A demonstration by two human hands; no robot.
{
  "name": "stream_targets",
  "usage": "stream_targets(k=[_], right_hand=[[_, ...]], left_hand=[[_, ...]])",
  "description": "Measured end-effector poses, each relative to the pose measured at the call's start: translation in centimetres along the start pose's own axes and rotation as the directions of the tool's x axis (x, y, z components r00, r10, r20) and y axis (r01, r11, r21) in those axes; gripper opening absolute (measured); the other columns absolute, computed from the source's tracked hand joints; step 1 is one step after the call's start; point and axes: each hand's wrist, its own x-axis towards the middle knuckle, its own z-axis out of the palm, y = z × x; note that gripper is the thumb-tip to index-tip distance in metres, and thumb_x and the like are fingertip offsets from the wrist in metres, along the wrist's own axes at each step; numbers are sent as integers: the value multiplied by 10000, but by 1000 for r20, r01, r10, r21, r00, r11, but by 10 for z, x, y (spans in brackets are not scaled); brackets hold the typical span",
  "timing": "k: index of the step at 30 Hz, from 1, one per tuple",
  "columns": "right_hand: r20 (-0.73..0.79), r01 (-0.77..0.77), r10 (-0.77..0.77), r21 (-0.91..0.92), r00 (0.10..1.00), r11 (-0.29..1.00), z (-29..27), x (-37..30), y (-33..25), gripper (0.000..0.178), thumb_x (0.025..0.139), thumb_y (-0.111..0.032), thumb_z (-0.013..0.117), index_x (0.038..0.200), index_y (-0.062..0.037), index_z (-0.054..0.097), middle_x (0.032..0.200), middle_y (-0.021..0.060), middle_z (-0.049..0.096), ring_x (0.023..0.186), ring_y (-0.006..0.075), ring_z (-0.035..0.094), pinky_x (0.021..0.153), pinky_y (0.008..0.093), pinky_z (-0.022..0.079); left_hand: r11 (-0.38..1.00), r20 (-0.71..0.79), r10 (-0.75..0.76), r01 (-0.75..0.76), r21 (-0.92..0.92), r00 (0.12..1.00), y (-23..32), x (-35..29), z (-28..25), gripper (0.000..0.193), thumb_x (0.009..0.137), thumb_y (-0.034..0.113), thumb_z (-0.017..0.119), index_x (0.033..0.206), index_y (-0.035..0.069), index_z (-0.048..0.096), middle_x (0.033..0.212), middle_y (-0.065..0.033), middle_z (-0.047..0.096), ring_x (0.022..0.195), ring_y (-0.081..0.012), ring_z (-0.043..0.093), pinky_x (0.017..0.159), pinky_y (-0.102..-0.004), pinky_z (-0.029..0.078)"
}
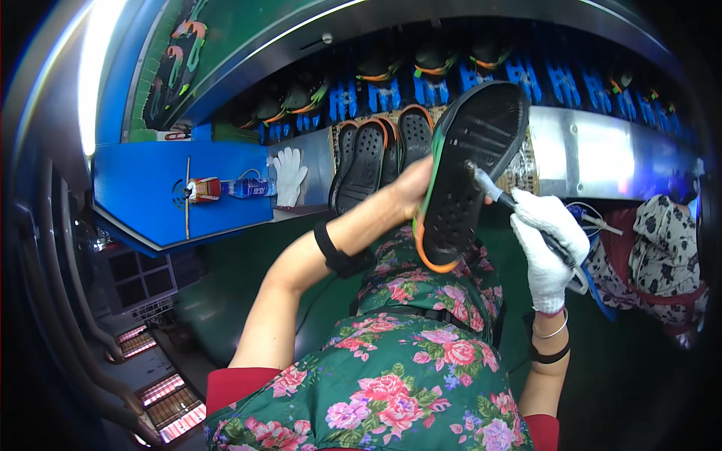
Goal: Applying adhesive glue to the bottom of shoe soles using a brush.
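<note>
My bare left hand [413, 188] is closed on the edge of a black shoe sole [460, 188], holding it up and tilted before me. The sole has ribs, rows of small holes and a green and orange rim. In my right hand [551, 244], which wears a white knitted glove, is a brush [492, 186] with a dark handle and a pale ferrule. Its bristle end touches or hovers just over the sole's inner face; I cannot tell which. Part of my left hand's fingers is hidden behind the sole.
Several soles [366, 154] stand on a ledge beyond my left arm. Behind them runs a line with blue shoe lasts [383, 96]. A blue panel [143, 197] at left bears a bottle [252, 188], beside a white glove [288, 177]. Another person's patterned sleeve [662, 240] is at right.
</note>
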Motion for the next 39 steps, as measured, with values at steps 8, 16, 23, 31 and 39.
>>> stream_targets(k=[8,16,23,31,39], right_hand=[[167,247,-211,-233,963,941,5,3,-11,199,730,48,825,900,-47,783,870,115,750,799,241,714,742,330,561],[9,245,-248,-192,969,950,7,3,-19,195,749,39,819,922,-43,783,940,123,780,807,245,727,733,338,559],[-11,321,-331,-218,943,922,5,24,-35,296,738,21,818,1024,-53,794,1006,121,783,849,263,732,767,356,575],[102,421,-423,-449,900,788,4,40,-46,394,796,-20,766,1181,-104,775,1179,124,760,1000,261,730,866,386,563],[-88,289,-317,-242,944,926,14,36,-45,329,790,-22,775,1116,-69,790,1053,134,776,910,271,735,842,390,558]], left_hand=[[993,-83,39,-30,112,996,-26,-26,11,445,1104,278,466,1446,-1,521,1460,-203,563,1238,-347,640,1043,-527,550],[813,170,160,-32,-582,972,-19,-30,54,828,964,604,501,1535,7,434,1473,-272,537,1269,-432,614,1090,-597,501],[913,-169,145,-197,-356,975,-48,-8,52,1006,858,837,515,1599,171,375,1608,-209,403,1469,-400,412,1222,-626,291],[892,84,170,-117,-438,982,-58,-10,56,762,1017,652,473,1565,126,409,1531,-157,518,1382,-329,538,1184,-540,416],[884,46,182,-143,-446,982,-56,0,50,764,1026,670,428,1508,79,479,1432,-168,599,1298,-321,607,1141,-524,463]])
